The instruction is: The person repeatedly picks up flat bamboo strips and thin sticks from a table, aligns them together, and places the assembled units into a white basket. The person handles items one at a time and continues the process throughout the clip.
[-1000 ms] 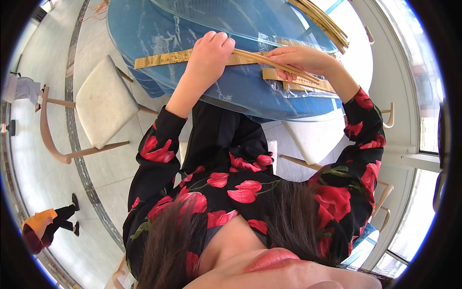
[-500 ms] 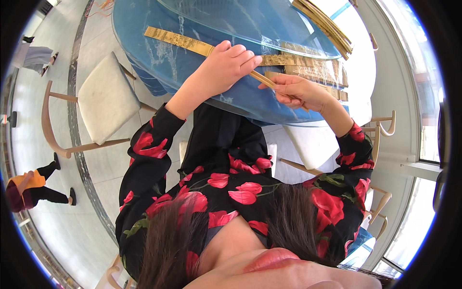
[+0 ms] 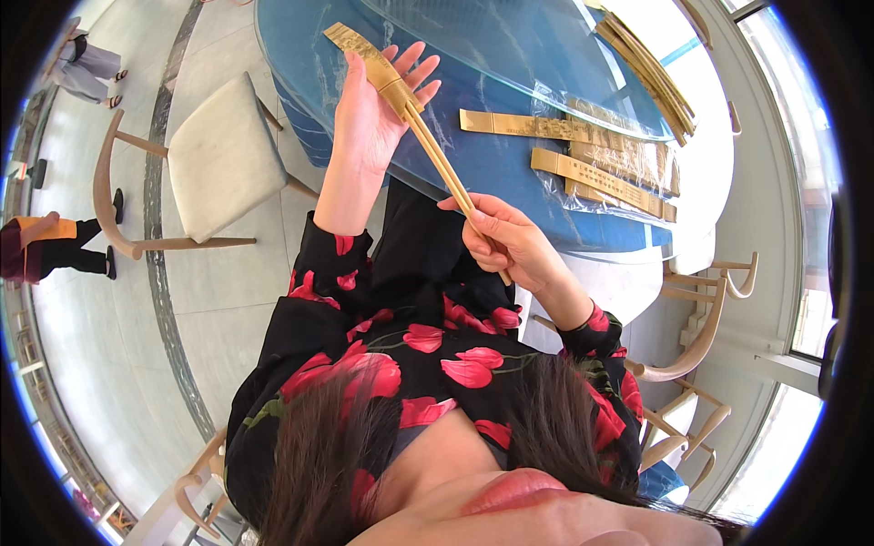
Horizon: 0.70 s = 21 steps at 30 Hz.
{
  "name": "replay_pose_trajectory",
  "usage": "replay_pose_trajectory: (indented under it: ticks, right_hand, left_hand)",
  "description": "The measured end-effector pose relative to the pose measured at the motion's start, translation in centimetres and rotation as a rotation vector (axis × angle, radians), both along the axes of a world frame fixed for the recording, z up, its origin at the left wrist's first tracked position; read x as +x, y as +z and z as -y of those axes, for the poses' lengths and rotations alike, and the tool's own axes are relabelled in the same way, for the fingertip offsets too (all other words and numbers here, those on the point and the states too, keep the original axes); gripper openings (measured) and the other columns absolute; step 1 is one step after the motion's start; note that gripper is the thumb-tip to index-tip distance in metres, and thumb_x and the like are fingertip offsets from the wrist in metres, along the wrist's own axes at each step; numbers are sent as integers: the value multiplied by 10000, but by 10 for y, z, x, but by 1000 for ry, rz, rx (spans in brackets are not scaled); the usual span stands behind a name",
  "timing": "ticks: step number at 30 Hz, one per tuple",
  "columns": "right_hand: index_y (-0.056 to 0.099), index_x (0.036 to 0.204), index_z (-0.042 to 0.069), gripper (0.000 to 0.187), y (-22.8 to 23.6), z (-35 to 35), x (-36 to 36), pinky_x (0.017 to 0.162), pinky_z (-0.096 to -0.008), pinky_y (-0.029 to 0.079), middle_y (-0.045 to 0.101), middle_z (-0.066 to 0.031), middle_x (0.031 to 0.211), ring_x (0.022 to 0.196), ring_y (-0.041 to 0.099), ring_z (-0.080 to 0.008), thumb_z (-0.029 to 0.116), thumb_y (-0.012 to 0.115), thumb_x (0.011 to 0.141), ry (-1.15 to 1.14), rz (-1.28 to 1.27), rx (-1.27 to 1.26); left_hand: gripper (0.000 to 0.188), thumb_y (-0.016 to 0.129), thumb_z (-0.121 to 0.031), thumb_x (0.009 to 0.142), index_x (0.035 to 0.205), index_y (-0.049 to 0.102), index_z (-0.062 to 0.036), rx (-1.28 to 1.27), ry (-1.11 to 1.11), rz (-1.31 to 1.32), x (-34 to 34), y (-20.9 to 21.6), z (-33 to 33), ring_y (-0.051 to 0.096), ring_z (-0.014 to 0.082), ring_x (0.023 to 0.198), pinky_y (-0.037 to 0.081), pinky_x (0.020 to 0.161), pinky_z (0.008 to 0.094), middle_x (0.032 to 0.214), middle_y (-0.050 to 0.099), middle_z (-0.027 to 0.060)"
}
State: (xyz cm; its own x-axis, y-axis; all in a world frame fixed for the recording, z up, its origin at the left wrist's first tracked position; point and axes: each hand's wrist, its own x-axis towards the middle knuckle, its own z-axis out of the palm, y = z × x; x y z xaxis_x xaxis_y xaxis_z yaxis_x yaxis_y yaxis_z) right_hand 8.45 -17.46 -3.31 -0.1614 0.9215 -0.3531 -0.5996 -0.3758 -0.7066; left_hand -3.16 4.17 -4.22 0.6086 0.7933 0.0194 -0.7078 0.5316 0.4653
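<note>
A pair of wooden chopsticks (image 3: 441, 162) slants up from my right hand (image 3: 513, 238), which is closed round their lower part. The upper ends sit inside a gold paper sleeve (image 3: 390, 84) with printed decoration. That sleeve lies across the palm of my left hand (image 3: 369, 123), which is turned up with its fingers spread and not wrapped round it. Both hands are in front of my lap, at the near edge of the blue table (image 3: 305, 82). To the right, on the tabletop, more gold chopstick sleeves (image 3: 596, 173) lie on crinkled clear plastic.
A clear glass turntable (image 3: 510, 55) covers the table's far part, with a stack of gold sleeves (image 3: 646, 77) on its right. A pale-seated wooden chair (image 3: 223, 155) stands at left, another chair (image 3: 696, 318) at right. Two people walk on the floor at far left.
My left hand has gone from palm down and closed to palm up with fingers spread. The chopsticks and sleeve have swung steeper, and my right hand has moved lower and left.
</note>
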Motion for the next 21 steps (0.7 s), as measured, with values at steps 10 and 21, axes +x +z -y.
replay_pose_trajectory:
  ticks: [10, 21]
  right_hand:
    - [545, 1193, 21, 254, -21, -25, -41, 505, -206, 276, 475, 11, 741, 541, 328, -46, 230, 419, 1123, -195, -4, 127]
    - [619, 1031, 26, 272, -24, 7, -33, 648, -219, 455, 585, 6, 795, 714, 545, -70, 234, 463, 1110, 75, 482, 236]
  left_hand:
    - [528, 356, -430, 1124, 1398, 457, 10, 88, -117, -69, 6, 3, 46, 267, 54, 604, 270, 528, 211, 778, 334, -56]
    - [466, 382, -406, 1124, 1352, 481, -11, 55, -18, -52, -7, 16, 27, 265, 48, 581, 269, 528, 216, 755, 316, -69]
